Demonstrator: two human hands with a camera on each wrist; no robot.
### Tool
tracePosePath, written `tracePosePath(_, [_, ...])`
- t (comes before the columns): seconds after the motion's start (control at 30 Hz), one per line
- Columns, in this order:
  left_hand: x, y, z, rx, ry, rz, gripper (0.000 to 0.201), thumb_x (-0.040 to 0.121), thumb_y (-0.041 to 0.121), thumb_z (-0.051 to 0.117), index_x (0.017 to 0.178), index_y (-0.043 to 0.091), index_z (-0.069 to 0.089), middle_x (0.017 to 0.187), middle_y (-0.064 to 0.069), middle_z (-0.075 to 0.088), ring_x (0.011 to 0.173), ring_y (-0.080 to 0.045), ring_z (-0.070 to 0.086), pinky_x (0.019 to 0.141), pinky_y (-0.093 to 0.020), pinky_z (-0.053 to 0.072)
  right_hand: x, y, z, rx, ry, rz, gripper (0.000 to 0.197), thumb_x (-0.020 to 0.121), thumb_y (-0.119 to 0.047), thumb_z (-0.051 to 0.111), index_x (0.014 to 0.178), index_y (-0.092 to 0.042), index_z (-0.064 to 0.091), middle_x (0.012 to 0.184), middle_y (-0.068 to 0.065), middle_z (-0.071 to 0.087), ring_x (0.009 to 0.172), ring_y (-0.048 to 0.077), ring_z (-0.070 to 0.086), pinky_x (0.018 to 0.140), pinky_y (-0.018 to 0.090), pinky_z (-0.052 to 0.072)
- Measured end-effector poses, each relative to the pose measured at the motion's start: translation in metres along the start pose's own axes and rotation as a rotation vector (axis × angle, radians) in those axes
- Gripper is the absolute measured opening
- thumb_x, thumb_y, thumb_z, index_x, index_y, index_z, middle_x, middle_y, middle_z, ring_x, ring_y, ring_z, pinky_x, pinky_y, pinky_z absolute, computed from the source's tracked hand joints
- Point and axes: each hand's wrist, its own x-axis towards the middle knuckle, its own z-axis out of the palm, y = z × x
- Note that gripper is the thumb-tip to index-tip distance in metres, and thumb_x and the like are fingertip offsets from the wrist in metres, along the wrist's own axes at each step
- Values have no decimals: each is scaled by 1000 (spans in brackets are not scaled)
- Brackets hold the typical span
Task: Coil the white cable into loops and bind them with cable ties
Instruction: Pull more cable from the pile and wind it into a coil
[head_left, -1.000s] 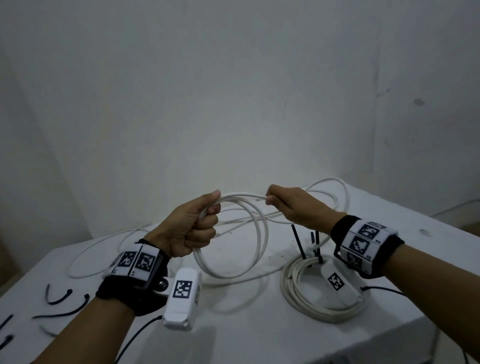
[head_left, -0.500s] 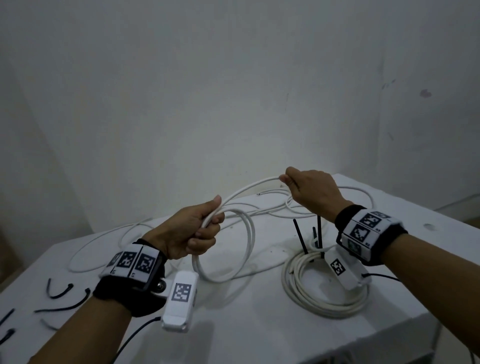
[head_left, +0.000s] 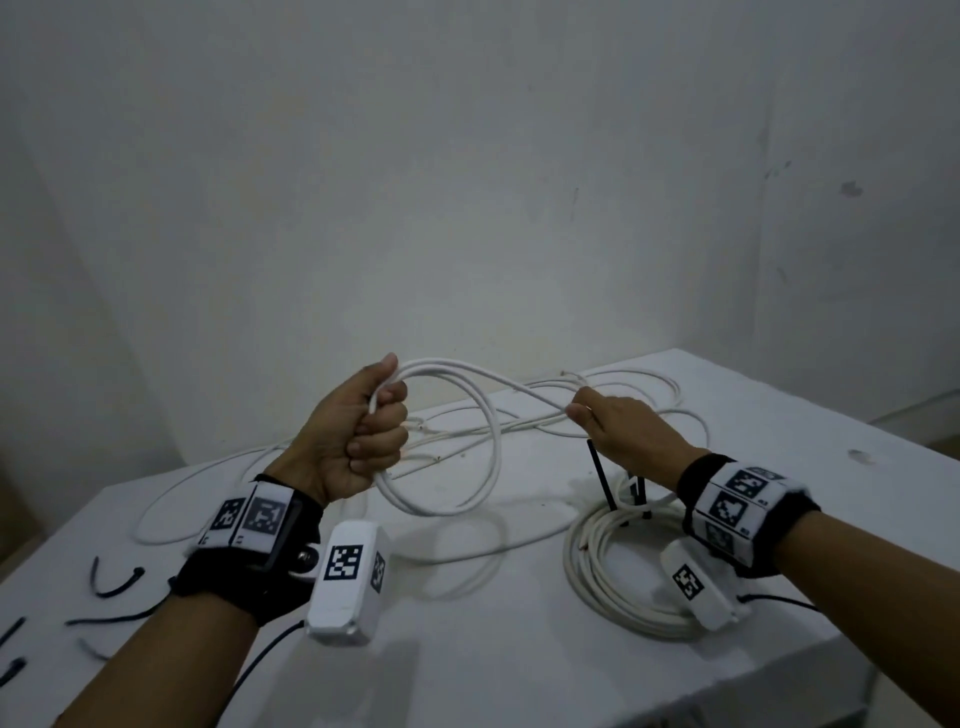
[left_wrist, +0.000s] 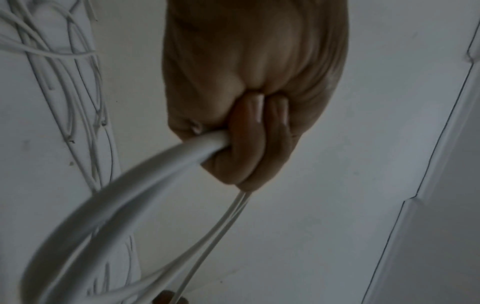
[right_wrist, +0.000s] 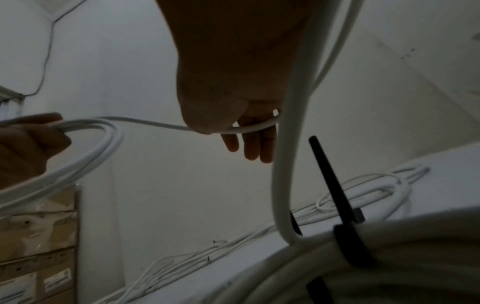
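Above the counter (head_left: 467, 649), just left of the bound coil (head_left: 618, 582): left hand (head_left: 353, 441) is a closed fist, fingers (left_wrist: 259, 144) wrapped around the top of the gathered loops of white cable (head_left: 483, 457). Loops hang below the fist, bottom arc near the counter surface; can't tell if it touches. Right hand (head_left: 618, 431) sits above the bound coil's far edge, cable pinched between thumb and index, remaining fingers (right_wrist: 249, 148) hanging loose and straight. A free strand runs between the two hands; the rest of the cable trails on the counter behind them.

Bound coil already carries black cable ties (head_left: 600, 475) with tails standing up. Spare ties (head_left: 111, 584) lie well left of it, by the counter's left edge.

Handling, my read: cable looks light, smooth-jacketed and springy, so loops will want to pop open. Keep the fist at one crossing point where all turns stack. Feed with a loose pinch so twist can run out. Tie right beside the fist, not opposite it.
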Motion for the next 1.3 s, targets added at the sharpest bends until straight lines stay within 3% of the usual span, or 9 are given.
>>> tracePosePath(0.1, [1, 6, -3, -67, 93, 77, 42, 86, 42, 47, 51, 18, 42, 32, 6, 25, 19, -5, 23, 26, -8, 12, -1, 11, -2, -245, -60, -6, 28, 103, -31, 25, 109, -15, 48, 77, -1, 54, 75, 25, 51, 86, 39, 36])
tracePosePath(0.23, [8, 6, 0, -149, 164, 158, 58, 100, 42, 33, 49, 18, 43, 33, 6, 25, 19, -5, 23, 25, -9, 11, -3, -9, -11, -517, -103, -151, 24, 100, -22, 32, 115, -20, 51, 87, 3, 58, 79, 25, 57, 71, 32, 33])
tracePosePath(0.37, [12, 11, 15, -186, 218, 235, 49, 102, 42, 30, 60, 19, 35, 33, 7, 25, 21, -5, 22, 25, -9, 11, -12, -54, -9, -602, -156, -381, 29, 101, -20, 32, 120, -13, 53, 105, 12, 65, 94, 30, 62, 77, 36, 40])
tracePosePath(0.6, [10, 1, 42, 25, 369, 331, 44, 102, 45, 35, 66, 19, 35, 39, 5, 26, 25, -8, 21, 30, -10, 13, -28, -120, -14, -583, -281, -551, 23, 91, 3, 35, 98, -3, 57, 91, 14, 64, 81, 32, 62, 58, 33, 33])
tracePosePath(0.73, [9, -11, 50, 215, 415, 371, 43, 102, 42, 36, 66, 18, 36, 41, 3, 26, 29, -10, 21, 34, -12, 17, -32, -141, -17, -610, -292, -563, 19, 93, 1, 37, 95, -3, 56, 71, 7, 55, 56, 22, 49, 44, 26, 20])
tracePosePath(0.83, [7, -14, 54, 258, 419, 397, 44, 102, 41, 36, 66, 18, 36, 42, 2, 26, 30, -11, 22, 34, -12, 18, -33, -146, -15, -543, -313, -495, 17, 91, -3, 45, 106, -2, 53, 63, 4, 39, 49, 18, 33, 44, 26, 20])
tracePosePath(1.0, [-1, 8, 48, 76, 472, 496, 42, 103, 41, 34, 66, 20, 34, 39, 4, 25, 27, -10, 20, 33, -10, 14, -46, -126, -7, -257, -245, -225, 59, 89, -14, 56, 140, -11, 27, 104, 14, 60, 87, 33, 60, 65, 33, 39])
tracePosePath(1.2, [-11, 34, 17, -46, 647, 614, 43, 102, 41, 34, 64, 21, 33, 37, 6, 27, 26, -10, 21, 35, -10, 13, -58, -75, -29, 600, -67, 204, 23, 93, -19, 56, 109, -20, 39, 76, 13, 63, 41, 14, 54, 39, 24, 42])
tracePosePath(1.3, [-8, 35, 11, -76, 689, 615, 44, 102, 42, 34, 63, 21, 32, 38, 6, 28, 26, -11, 22, 35, -10, 14, -68, -71, -24, 623, 2, 190, 14, 97, -21, 50, 109, -20, 44, 69, 11, 60, 46, 16, 53, 48, 28, 45])
